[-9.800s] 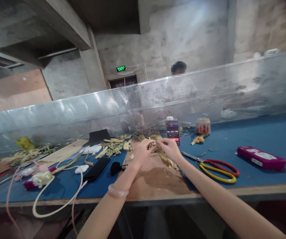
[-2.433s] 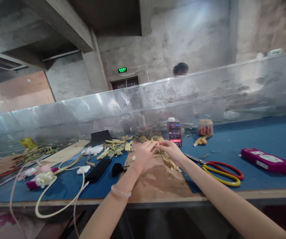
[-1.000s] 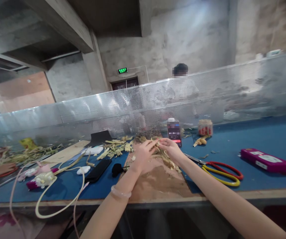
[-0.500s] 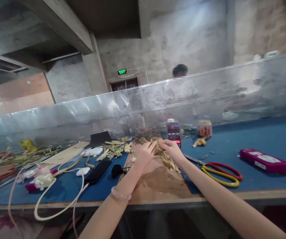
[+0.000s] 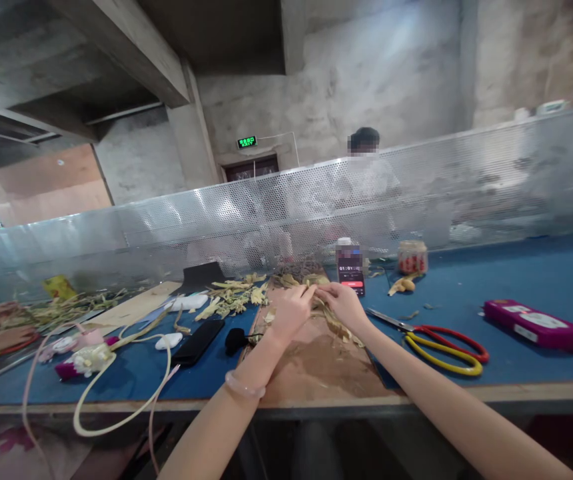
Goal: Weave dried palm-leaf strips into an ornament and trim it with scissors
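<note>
My left hand and my right hand meet over a brown board, fingertips close together. The fingers of each are closed at the dried yellowish plant pieces, but what they pinch is too small to make out. Some of the pieces lie under and beside my right hand. Darker dried scraps are heaped at the board's far end. A bracelet circles my left wrist.
Red-and-yellow-handled scissors, a magenta case and a jar lie to the right. A phone stands behind my hands. Leftward are a black phone, cables, a pale plant pile and another person's hands.
The view has shifted slightly, so the whole scene sits a little further right. My fingertips have moved slightly; both hands stay together over the board.
</note>
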### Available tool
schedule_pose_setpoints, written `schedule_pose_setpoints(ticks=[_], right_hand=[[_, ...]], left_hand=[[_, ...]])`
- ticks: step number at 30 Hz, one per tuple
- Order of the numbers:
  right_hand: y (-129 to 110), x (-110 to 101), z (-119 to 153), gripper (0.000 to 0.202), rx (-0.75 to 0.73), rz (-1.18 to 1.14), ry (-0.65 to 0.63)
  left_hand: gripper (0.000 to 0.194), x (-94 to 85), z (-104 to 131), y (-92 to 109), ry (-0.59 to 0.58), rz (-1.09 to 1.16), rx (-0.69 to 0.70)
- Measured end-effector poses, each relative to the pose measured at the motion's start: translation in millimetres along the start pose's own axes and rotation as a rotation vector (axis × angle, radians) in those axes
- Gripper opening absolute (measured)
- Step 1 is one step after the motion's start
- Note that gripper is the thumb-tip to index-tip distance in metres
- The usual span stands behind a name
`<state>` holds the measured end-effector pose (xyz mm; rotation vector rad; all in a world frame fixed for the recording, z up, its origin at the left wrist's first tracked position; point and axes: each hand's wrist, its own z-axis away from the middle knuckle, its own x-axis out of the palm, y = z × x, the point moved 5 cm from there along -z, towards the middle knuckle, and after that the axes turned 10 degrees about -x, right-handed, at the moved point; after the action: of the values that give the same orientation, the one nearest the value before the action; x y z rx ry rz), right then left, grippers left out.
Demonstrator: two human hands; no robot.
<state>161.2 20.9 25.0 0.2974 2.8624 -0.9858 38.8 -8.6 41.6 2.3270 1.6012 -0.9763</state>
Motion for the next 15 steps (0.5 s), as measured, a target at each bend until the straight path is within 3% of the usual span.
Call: schedule_pose_setpoints(ticks=[8,11,15], right_hand=[[-0.9,-0.3,2.7,0.019,-0.08,0.444,-0.051],[-2.0,-1.3,1.7,0.018,-0.072,0.406,-0.062],[-0.6,-2.9,-1.9,0.018,-0.05,0.162,-0.051]], left_hand=[[0.03,0.7,-0.9,-1.3,-0.053,0.062,0.001],[0.031,1.7,-0.9,-2.7,-0.057,0.107,-0.008],[0.031,3.6,-0.8,-6.2,-0.056,0.161,-0.045]])
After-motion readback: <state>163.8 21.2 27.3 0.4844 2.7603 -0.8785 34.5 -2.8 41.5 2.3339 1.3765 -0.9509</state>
